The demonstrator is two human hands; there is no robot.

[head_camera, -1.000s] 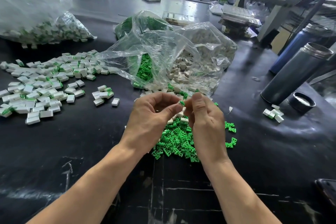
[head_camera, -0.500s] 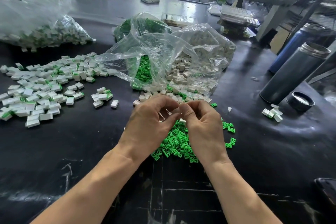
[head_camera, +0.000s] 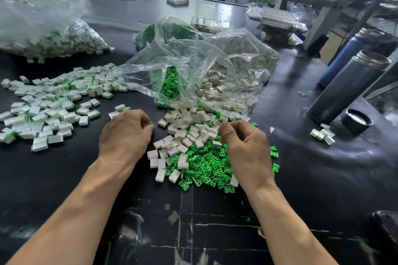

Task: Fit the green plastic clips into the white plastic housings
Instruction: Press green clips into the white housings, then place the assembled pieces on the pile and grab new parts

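My left hand (head_camera: 127, 133) is curled round a small clipped housing (head_camera: 152, 123); only its green end shows past my fingertips. My right hand (head_camera: 245, 146) hovers over the loose pile of white housings (head_camera: 189, 135), thumb and fingertips drawn together at the pile's right edge. What lies between them is hidden. Green clips (head_camera: 206, 168) lie heaped in front of the housings, partly under my right wrist. Finished housings with green ends (head_camera: 47, 109) spread over the black table at the left.
Open clear bags of green clips (head_camera: 170, 84) and white housings (head_camera: 221, 79) lie behind the piles. A bag of finished parts (head_camera: 53, 43) sits far left. Two flasks (head_camera: 349, 84) and a cap (head_camera: 355, 121) stand right, beside a few parts (head_camera: 323, 134). A dark object (head_camera: 387, 226) lies at the right edge.
My hands were pressed together at the centre over one part. They have separated: the left moved left with the part, the right moved right and down onto the housing pile.
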